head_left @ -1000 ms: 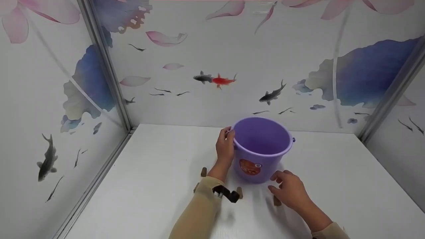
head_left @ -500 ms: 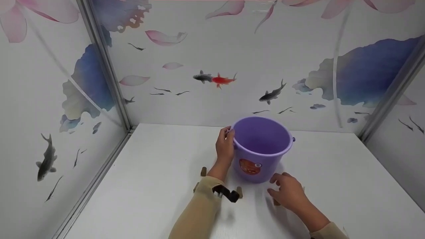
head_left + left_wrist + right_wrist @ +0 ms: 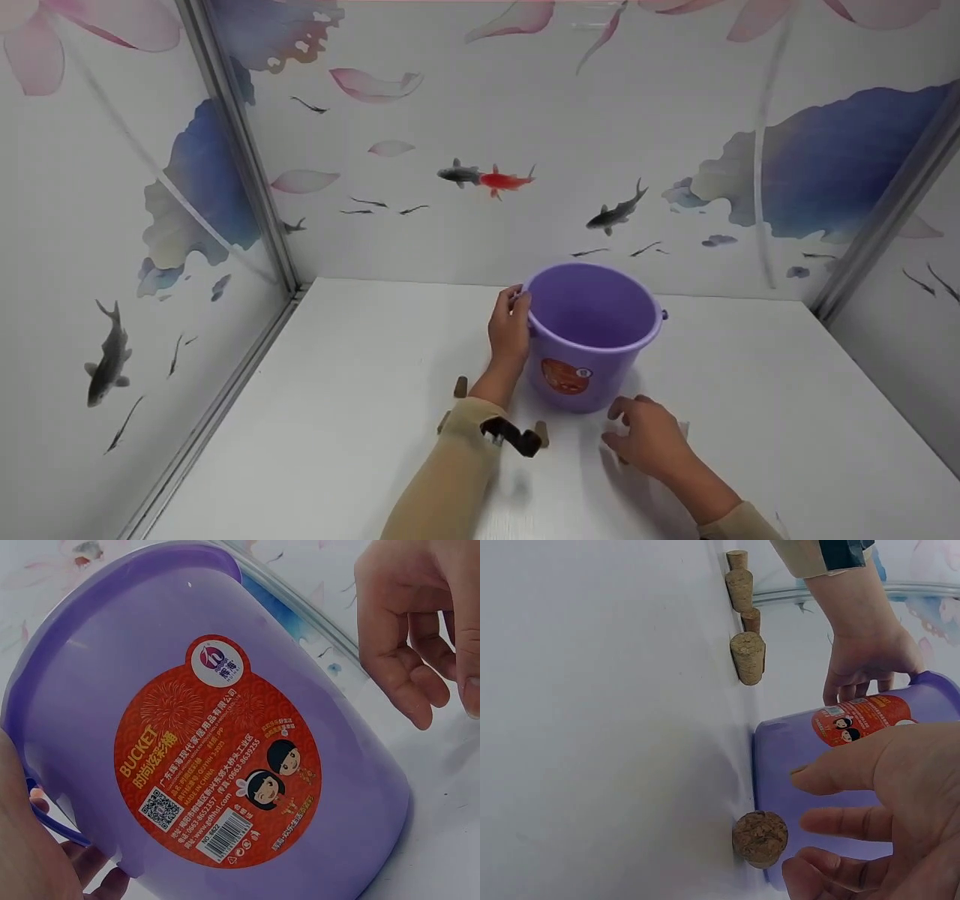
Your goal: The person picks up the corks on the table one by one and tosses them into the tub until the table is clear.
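Observation:
A purple bucket (image 3: pixel 581 375) with a round red label (image 3: pixel 217 757) stands upright on the white table, its inside visible from above. My left hand (image 3: pixel 510 330) grips the bucket's left side at the rim, fingers curled by the handle end. In front of the bucket's right side, my right hand (image 3: pixel 651 439) hovers with thumb and fingers loosely bent and apart, holding nothing. Close by its fingertips stands a cork stopper (image 3: pixel 761 838), mostly hidden by that hand in the head view. The right wrist view shows a gap between fingers and cork.
Several other corks stand near my left forearm, among them one cork (image 3: pixel 541 435) right of it and another cork (image 3: pixel 460 387) left of it. White panels (image 3: pixel 375 240) with painted fish and petals enclose the table (image 3: pixel 360 360). A small pale thing (image 3: pixel 684 429) peeks out behind my right hand.
My right hand has sunk a little toward the near side, down over the cork, which it now covers more. The left hand and bucket have stayed put.

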Motion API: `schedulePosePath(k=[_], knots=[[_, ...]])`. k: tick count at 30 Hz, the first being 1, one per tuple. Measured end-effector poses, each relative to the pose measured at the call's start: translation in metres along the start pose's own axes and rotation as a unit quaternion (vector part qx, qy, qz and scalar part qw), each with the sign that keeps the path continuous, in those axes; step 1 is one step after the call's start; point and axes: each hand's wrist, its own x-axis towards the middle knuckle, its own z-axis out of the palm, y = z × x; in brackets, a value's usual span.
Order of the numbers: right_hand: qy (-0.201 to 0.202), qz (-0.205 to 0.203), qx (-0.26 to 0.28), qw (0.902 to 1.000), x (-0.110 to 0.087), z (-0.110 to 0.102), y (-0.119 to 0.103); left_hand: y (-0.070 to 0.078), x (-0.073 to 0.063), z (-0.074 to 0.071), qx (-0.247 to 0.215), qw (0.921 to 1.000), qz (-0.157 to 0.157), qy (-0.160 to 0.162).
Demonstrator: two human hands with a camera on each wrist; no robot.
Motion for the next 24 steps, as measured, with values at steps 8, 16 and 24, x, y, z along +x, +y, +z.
schedulePosePath(k=[8, 16, 24], knots=[[-0.015, 0.016, 0.000, 0.9998, 0.0006, 0.0038, 0.0004, 0.0019, 0.0003, -0.0013, 0.008, 0.9999, -0.007, -0.001], [-0.027, 0.017, -0.010, 0.9994, 0.0010, 0.0059, -0.0014, 0.0015, 0.0008, -0.0014, 0.013, 0.9999, -0.002, 0.001], [-0.043, 0.010, -0.018, 0.9989, 0.0008, 0.0097, 0.0037, -0.0001, 0.0007, -0.0007, 0.003, 1.0000, 0.002, -0.002]])
